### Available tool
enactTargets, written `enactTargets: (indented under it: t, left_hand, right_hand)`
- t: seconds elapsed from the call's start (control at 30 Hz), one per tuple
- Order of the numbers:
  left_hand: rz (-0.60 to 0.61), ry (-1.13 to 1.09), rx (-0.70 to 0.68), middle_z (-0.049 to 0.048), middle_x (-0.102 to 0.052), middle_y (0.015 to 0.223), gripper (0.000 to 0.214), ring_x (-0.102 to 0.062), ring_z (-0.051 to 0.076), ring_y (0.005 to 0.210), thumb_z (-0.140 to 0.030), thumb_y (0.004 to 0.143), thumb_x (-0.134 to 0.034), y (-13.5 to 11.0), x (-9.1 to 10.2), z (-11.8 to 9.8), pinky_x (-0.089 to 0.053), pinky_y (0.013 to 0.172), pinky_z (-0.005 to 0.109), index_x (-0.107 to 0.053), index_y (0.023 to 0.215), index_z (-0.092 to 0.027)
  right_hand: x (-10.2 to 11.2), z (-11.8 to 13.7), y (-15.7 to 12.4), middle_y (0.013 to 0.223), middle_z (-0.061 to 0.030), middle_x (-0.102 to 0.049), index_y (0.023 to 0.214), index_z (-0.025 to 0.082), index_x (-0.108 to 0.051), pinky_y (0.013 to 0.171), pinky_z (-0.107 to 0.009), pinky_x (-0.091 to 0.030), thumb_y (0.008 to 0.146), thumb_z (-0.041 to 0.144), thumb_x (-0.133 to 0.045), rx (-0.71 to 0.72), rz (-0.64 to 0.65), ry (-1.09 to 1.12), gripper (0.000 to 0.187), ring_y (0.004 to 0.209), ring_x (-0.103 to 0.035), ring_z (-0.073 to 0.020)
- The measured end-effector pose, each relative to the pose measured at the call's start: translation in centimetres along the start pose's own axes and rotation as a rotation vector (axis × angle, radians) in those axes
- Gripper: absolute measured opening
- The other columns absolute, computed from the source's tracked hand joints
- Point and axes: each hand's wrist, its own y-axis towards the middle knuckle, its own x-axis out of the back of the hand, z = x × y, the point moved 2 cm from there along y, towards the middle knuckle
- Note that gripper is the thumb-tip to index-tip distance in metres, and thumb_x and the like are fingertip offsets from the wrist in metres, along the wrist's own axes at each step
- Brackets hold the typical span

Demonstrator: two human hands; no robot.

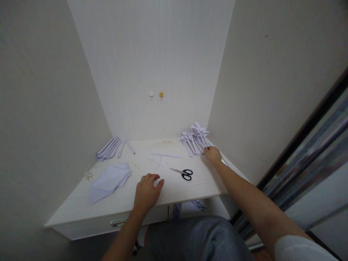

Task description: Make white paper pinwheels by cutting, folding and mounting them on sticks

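Note:
My right hand [213, 155] reaches to the far right of the desk, its fingers closed round the near end of a folded paper stick at the edge of a pile of paper sticks [194, 139] with frilled, spiky tops. My left hand [148, 191] is over the desk's front part, thumb and fingers apart, with nothing in it. Between the hands lie scissors [185, 174] with black handles, blades slightly apart or closed, which I cannot tell. Behind them a single thin paper strip [166, 155] lies crosswise.
Plain paper sticks [108, 148] are stacked at the back left of the white desk [152, 145]. White paper sheets [110, 183] lie nearer on the left, beside small paper scraps [89, 175]. Walls enclose the desk at the back and both sides. A drawer handle [118, 223] sticks out below.

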Motion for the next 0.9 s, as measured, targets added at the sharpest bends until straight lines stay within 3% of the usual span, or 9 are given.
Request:
enactTargets:
  t: [0.3,0.6,0.73,0.9]
  left_hand:
    - [0.017,0.074,0.000,0.0099,-0.076,0.108,0.019,-0.065,0.032,0.110,-0.034,0.092,-0.062,0.3,-0.2,0.0,-0.047,0.094,0.044,-0.075,0.099,-0.022]
    - [0.015,0.072,0.000,0.0118,-0.075,0.108,0.020,-0.064,0.031,0.110,-0.032,0.092,-0.063,0.2,-0.2,0.1,-0.045,0.096,0.044,-0.075,0.102,-0.019]
    - [0.016,0.067,0.017,0.0113,-0.075,0.110,0.019,-0.063,0.030,0.112,-0.032,0.091,-0.065,0.0,-0.2,0.3,-0.045,0.099,0.043,-0.075,0.102,-0.020]
    - [0.057,0.045,0.044,0.0106,-0.076,0.108,0.017,-0.065,0.028,0.111,-0.027,0.089,-0.068,0.1,0.0,0.8,-0.048,0.101,0.040,-0.077,0.102,-0.018]
  right_hand:
    - [-2.7,0.9,2.3,0.132,-0.0120,-0.064,0.131,0.017,-0.063,0.092,-0.046,-0.059,0.101,0.034,-0.066,-0.039,-0.067,-0.165,0.035,0.110,-0.067,-0.0258]
    - [-1.6,2.4,1.5,0.133,-0.0111,-0.064,0.131,0.018,-0.063,0.092,-0.047,-0.059,0.101,0.034,-0.065,0.087,-0.104,-0.099,0.034,0.110,-0.067,-0.0258]
    - [-2.4,4.6,-1.9,0.130,-0.0106,-0.066,0.130,0.017,-0.063,0.091,-0.047,-0.059,0.101,0.035,-0.065,0.272,-0.071,0.033,0.034,0.109,-0.068,-0.0254]
    - [-5.7,7.7,-11.0,0.097,-0.0088,-0.073,0.109,0.014,-0.072,0.086,-0.037,-0.054,0.098,0.029,-0.059,0.554,0.047,0.212,0.023,0.092,-0.068,-0.0229]
